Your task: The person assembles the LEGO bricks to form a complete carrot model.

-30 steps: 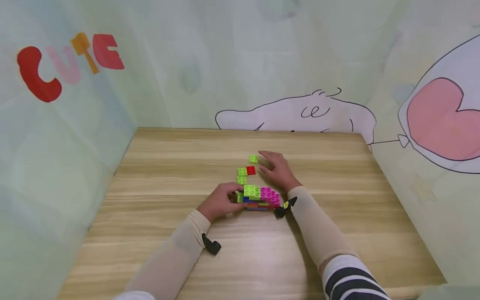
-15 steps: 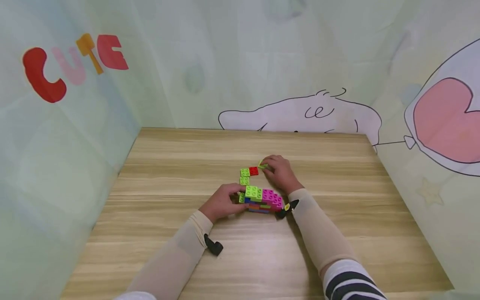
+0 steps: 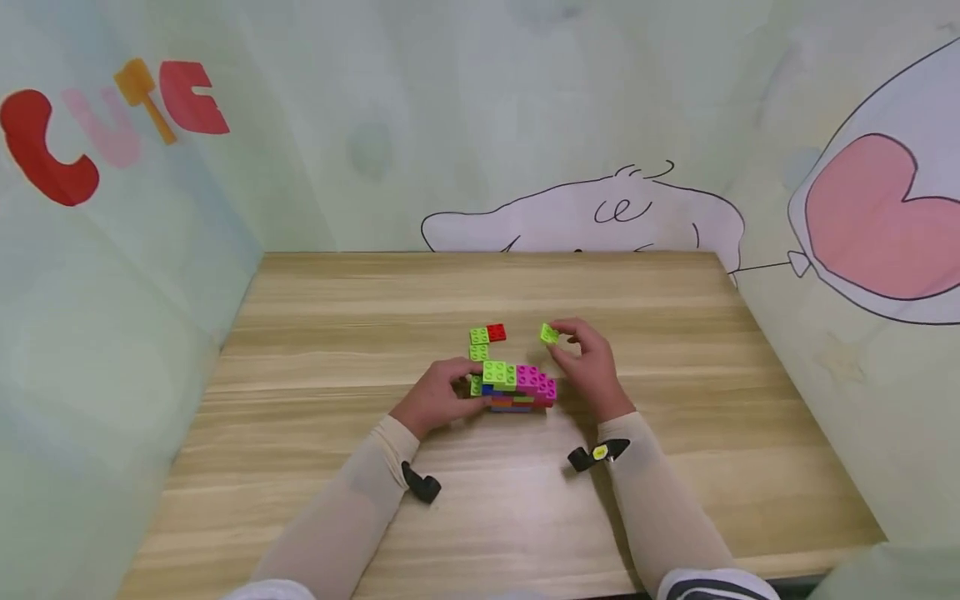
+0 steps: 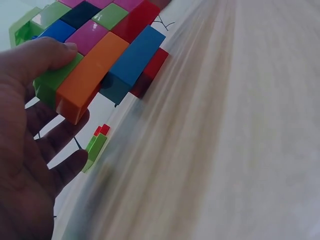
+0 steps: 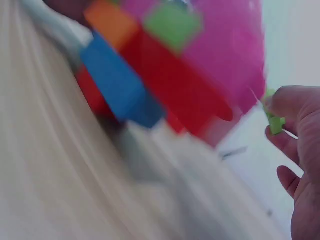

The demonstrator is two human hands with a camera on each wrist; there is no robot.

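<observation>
**A:** Where is the small green brick?

**B:** The small green brick (image 3: 549, 334) is off the table, pinched between the thumb and fingertips of the right hand (image 3: 592, 367), just right of and above the block build (image 3: 513, 387). In the right wrist view the brick (image 5: 272, 120) shows only as a blurred green sliver at the fingertips, so its tilt is hard to judge there.

**A:** And the build?

**B:** It sits on the wooden table (image 3: 675, 417) near the middle, green and magenta on top, with blue, orange and red layers under them. The left hand (image 3: 435, 400) grips its left end, thumb over the top and fingers curled under the edge; the left wrist view shows that end (image 4: 80, 85) raised off the table.

**A:** Anything else nearby?

**B:** Just behind the build lie two loose green bricks (image 3: 478, 343) and a red brick (image 3: 496, 332), touching one another. The printed backdrop (image 3: 600, 217) stands behind the table.
</observation>
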